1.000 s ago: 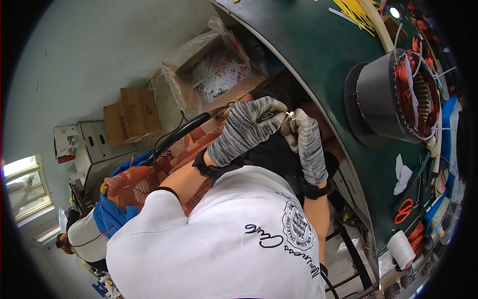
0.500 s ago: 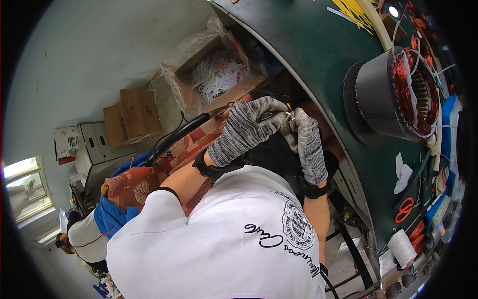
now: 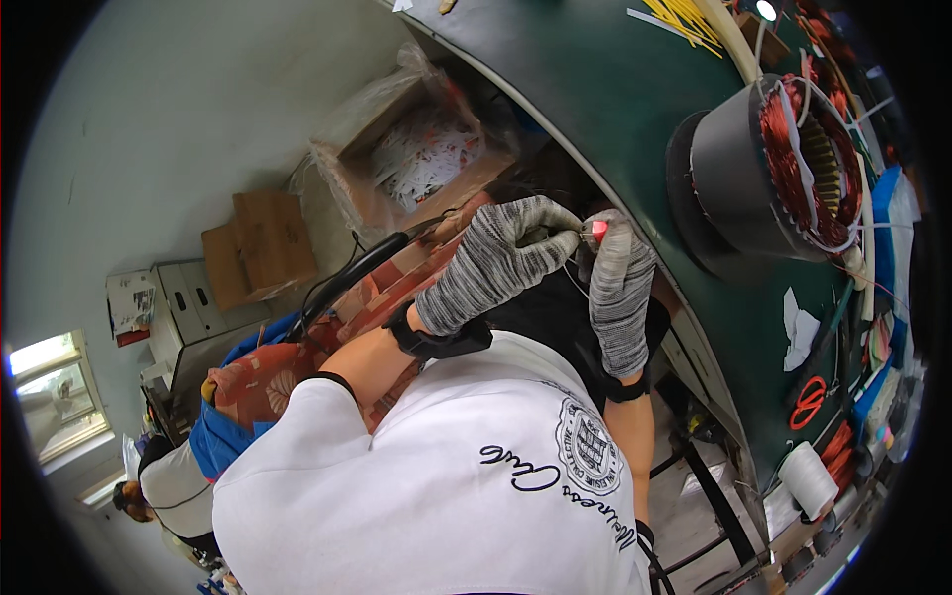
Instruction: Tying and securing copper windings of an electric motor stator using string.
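Both my hands wear grey knitted gloves and meet in front of my lap. My right hand (image 3: 617, 288) is closed around a small lighter (image 3: 599, 229), of which a red end shows between thumb and fingers. Close beside it, my left hand (image 3: 508, 250) pinches with thumb and forefinger. What sits in that pinch is too small to make out. A thin pale strand (image 3: 579, 283) hangs below the fingertips, between the two hands.
At right, a green-topped table (image 3: 585, 89) bears a grey motor stator (image 3: 739, 159) with red copper windings, red-handled scissors (image 3: 809, 402) and a white thread spool (image 3: 808, 480). A carton of paper scraps (image 3: 367, 188) stands ahead; another person (image 3: 178, 486) is at far left.
The small orange flame between my hands is gone, and the lighter's red end now shows. My right fingers have shifted their hold. The whole view has moved slightly.
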A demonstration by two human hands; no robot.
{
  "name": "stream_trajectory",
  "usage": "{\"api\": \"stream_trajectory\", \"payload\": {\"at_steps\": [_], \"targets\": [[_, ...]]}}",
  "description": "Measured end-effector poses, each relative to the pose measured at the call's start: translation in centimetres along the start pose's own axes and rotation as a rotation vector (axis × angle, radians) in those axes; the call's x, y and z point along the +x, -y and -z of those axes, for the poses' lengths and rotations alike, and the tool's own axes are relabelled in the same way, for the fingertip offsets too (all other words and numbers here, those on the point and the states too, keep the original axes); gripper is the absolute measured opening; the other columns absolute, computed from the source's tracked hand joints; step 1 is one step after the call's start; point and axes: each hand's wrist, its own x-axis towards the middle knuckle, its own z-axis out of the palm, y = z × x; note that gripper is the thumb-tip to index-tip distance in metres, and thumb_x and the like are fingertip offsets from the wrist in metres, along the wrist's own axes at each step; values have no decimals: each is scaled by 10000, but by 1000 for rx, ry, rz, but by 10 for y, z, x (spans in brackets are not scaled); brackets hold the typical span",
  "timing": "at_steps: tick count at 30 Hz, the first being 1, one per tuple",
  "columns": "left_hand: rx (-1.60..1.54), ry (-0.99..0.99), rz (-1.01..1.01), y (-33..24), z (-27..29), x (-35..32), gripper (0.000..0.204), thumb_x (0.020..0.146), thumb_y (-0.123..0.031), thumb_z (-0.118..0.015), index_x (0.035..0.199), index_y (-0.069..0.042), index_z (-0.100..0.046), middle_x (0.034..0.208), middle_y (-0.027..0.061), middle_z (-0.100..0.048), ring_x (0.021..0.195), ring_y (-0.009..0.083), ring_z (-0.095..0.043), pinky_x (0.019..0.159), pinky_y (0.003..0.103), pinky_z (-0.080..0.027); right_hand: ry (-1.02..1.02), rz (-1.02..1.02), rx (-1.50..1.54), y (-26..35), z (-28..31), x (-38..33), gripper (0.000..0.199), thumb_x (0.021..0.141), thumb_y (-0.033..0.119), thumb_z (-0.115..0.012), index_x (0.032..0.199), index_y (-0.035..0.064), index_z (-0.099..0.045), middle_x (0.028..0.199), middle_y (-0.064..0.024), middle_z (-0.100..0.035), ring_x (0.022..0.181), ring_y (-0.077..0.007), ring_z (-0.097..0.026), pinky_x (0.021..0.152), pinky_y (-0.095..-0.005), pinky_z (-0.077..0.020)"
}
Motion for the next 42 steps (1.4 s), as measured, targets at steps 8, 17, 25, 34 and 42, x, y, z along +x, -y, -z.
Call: {"api": "stream_trajectory", "payload": {"at_steps": [8, 17, 25, 34, 42], "targets": [[-215, 164, 34, -13, -16, 12, 163, 847, -141, -582, 960, -26, -608, 825, -15, -604, 715, 30, -489, 629, 177, -400, -147, 232, -197, -4, 26, -10, 210, 872, 201, -442, 862, 40, -575, 687, -88, -573, 584, -240, -546, 562, -315, -439], [-16, 262, -67, -24, -32, 20, 255, 933, -235, -452, 1076, -50, -556, 794, -2, -569, 649, 28, -443, 618, 178, -376, -829, 267, -1093, 29, 175, -26, 240, 801, 59, -532, 1038, 29, -556, 1071, -164, -536, 991, -315, -496, 885, -402, -385], [-601, 516, -205, -56, -78, 14, 472, 935, -395, -414, 1184, 5, -439, 1101, 177, -580, 997, 225, -578, 930, 352, -418, -240, 366, -569, 63, 74, -63, 335, 657, 265, -727, 933, 119, -606, 920, -80, -536, 826, -262, -552, 705, -381, -451], [-564, 486, -457, -51, -90, 28, 458, 955, -411, -349, 1194, -42, -478, 1187, 128, -538, 1037, 166, -517, 941, 356, -390, 211, 499, -440, 64, 118, -80, 207, 714, 161, -677, 900, 83, -627, 817, -99, -585, 710, -271, -589, 577, -342, -461], [-377, 87, -354, -49, -16, 72, 37, 912, -107, -471, 885, -86, -485, 845, 52, -539, 622, 74, -463, 604, 190, -423, -282, 125, -287, 69, 157, -98, 75, 708, 102, -577, 675, 36, -592, 815, -91, -613, 737, -223, -589, 707, -315, -457]]}}
